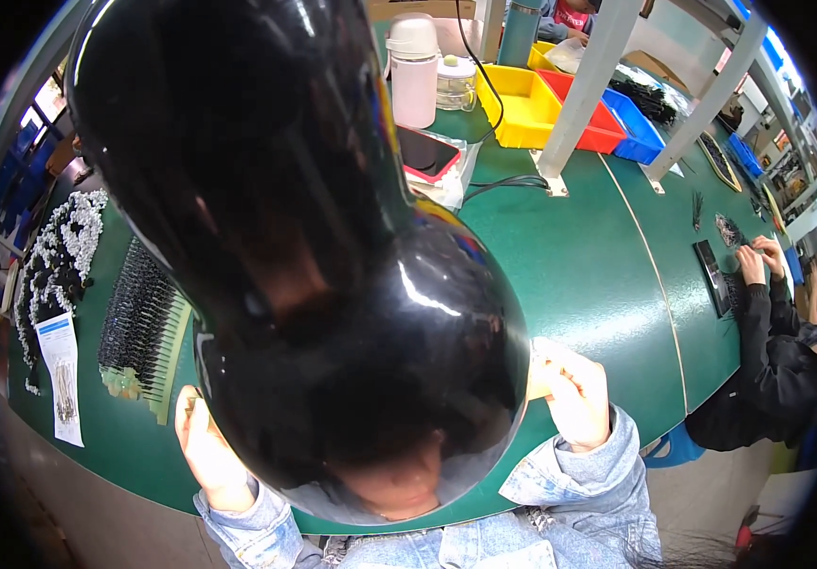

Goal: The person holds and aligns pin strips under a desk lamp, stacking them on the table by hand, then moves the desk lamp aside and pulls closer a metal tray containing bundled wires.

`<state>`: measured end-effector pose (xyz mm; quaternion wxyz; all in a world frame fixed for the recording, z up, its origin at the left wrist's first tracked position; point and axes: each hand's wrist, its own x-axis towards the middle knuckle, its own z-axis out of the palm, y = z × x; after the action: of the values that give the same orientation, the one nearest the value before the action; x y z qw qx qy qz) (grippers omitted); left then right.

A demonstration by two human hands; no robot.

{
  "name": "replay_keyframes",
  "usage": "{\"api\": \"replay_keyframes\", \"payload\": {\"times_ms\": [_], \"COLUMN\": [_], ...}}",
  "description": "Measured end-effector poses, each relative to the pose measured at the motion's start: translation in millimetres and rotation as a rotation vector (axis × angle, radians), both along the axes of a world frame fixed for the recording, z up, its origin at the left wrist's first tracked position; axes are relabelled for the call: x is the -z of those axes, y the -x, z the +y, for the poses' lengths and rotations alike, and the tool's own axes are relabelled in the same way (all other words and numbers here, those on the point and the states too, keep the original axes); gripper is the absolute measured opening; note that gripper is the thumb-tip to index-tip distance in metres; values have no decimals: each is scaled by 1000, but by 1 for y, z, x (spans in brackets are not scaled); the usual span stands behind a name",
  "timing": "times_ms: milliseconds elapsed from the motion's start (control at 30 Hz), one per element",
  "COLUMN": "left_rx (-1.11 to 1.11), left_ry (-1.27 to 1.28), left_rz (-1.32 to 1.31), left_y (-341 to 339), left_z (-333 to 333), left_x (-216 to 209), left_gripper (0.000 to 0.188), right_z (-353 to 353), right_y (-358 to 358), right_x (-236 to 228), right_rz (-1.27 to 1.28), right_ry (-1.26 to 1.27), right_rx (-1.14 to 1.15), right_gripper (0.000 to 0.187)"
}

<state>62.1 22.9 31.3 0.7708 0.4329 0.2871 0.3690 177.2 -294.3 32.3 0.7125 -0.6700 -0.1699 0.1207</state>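
A large glossy black shape (361, 379), rounded like a lamp shade, fills the middle of the view and hides most of the space between my hands. At its lower left edge, my left hand (208, 450) is closed, its fingertips around something small that I cannot make out. My right hand (570, 391) pinches a pale yellowish flat piece (539, 384) at the black shape's right edge. Whether both hands hold one thing is hidden. Beside my left hand lies a row of pale green comb-like strips (173, 351) bearing many thin black parts.
Left on the green table (598, 284) are a white-and-black heap (67, 237) and a packet of thin pins (63, 379). Beyond stand a pink bottle (414, 81), glass jar (456, 83), phone (427, 155), coloured bins (522, 104) and metal posts (589, 85). A co-worker (759, 370) works at right.
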Motion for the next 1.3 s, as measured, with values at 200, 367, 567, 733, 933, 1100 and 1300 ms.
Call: {"api": "replay_keyframes", "payload": {"times_ms": [200,367,567,733,933,1100,1300], "left_rx": [271,199,278,278,357,478,642], "left_ry": [-38,-77,-132,-169,-313,-341,-196], "left_rz": [-151,32,-11,-32,65,98,-90], "left_y": [8,9,5,5,4,11,9], "left_z": [16,12,-3,-10,-13,-11,-8], "left_x": [10,3,-7,-5,-14,-13,-1], "left_gripper": [11,6,7,6,9,15,8], "right_z": [2,4,5,-1,-5,4,10], "right_y": [-1,-3,-5,-9,-17,-17,-16], "right_x": [1,3,12,18,10,4,-9], "right_rz": [47,88,178,142,133,-65,-273], "right_ry": [7,0,-90,-115,77,345,625], "right_rx": [26,65,208,230,210,182,177], "right_gripper": [31,29,26,25,22,23,24]}}
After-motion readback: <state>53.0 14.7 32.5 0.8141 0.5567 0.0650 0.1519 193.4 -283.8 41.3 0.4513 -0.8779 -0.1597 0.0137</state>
